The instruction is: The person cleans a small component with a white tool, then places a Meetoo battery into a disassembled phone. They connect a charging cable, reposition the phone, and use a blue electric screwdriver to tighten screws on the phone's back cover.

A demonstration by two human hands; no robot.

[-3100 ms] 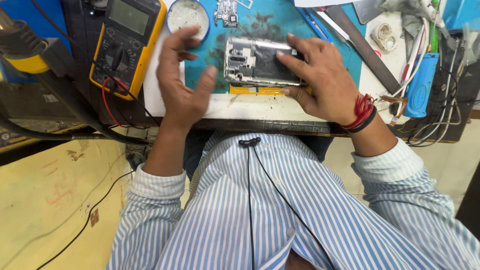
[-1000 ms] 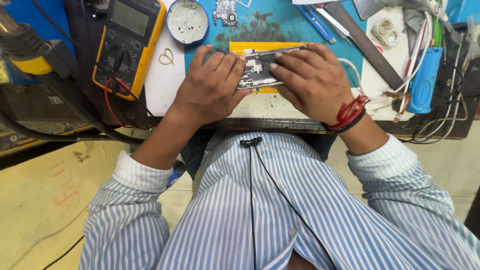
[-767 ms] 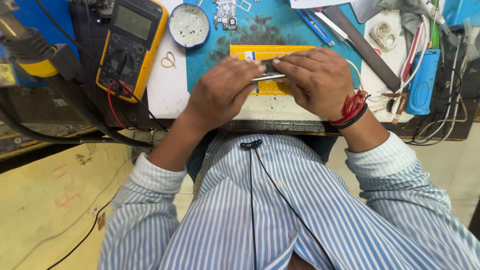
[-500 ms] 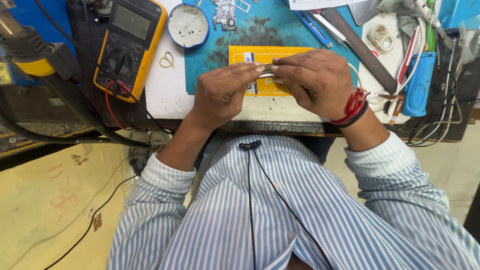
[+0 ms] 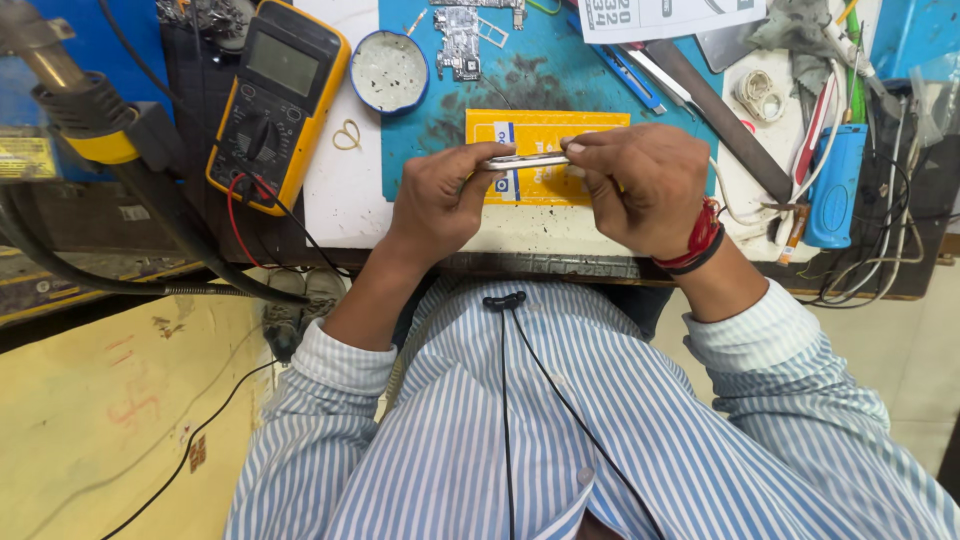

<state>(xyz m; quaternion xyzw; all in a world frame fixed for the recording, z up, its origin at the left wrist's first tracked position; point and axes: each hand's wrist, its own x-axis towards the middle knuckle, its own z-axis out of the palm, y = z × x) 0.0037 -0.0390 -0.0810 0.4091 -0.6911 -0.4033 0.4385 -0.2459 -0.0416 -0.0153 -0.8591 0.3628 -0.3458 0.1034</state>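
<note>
Phone chassis edge-on, pinched between left hand and right hand above yellow card; still opened, circuit board apart, reassembly pending.

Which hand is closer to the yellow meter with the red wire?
Left. The left hand grips the phone just beside the yellow meter. The right hand holds the phone's other end, farther away on the opposite side.
</note>
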